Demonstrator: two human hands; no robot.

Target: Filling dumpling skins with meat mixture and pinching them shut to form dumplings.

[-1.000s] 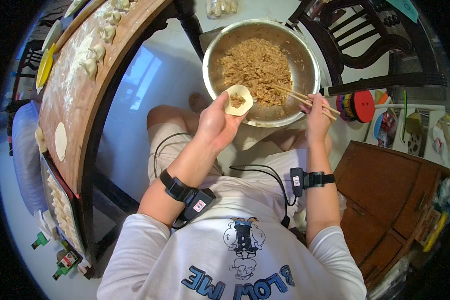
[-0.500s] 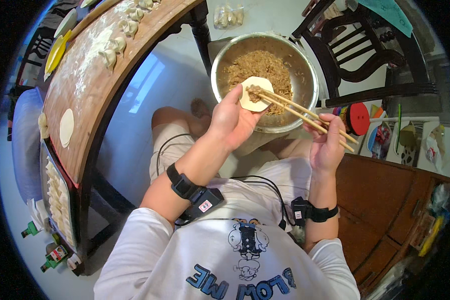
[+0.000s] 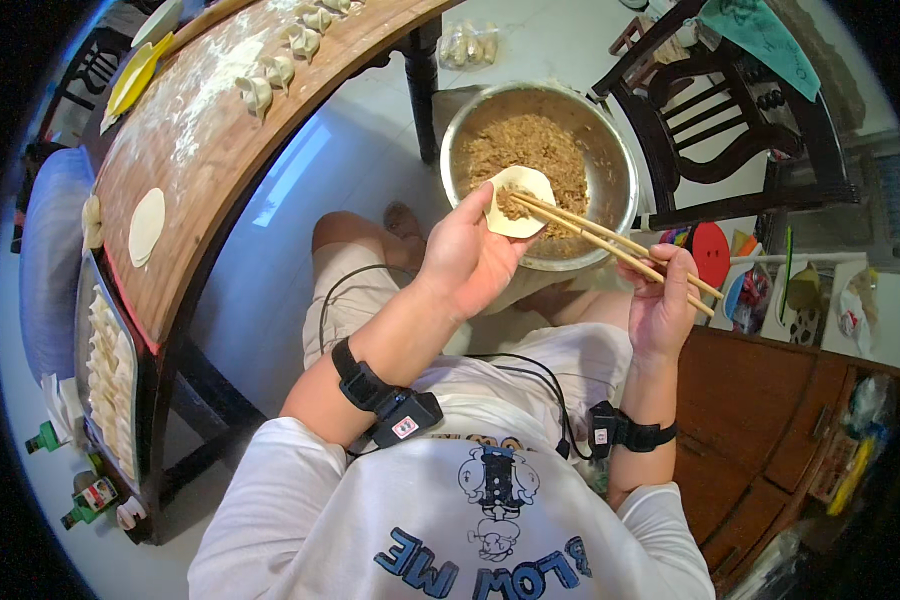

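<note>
A round, pale dumpling wrapper lies across the fingers of my left hand, its thumb on the near left edge. My right hand grips a pair of wooden chopsticks, whose tips press into a dab of brown minced filling on the wrapper. Just beyond and beneath the wrapper is a large steel bowl, holding a mass of the same filling. Another flat wrapper rests on the floured wooden board at the left.
On the wooden board stand several folded dumplings along its far edge. A tray of dumplings sits at the near left. A dark chair is at the far right, above a brown wooden cabinet. A clear bag lies on the floor.
The chopstick tips have shifted on the wrapper, and the filling looks more spread. My view has turned slightly, so the bowl and board appear a little lower and farther right.
</note>
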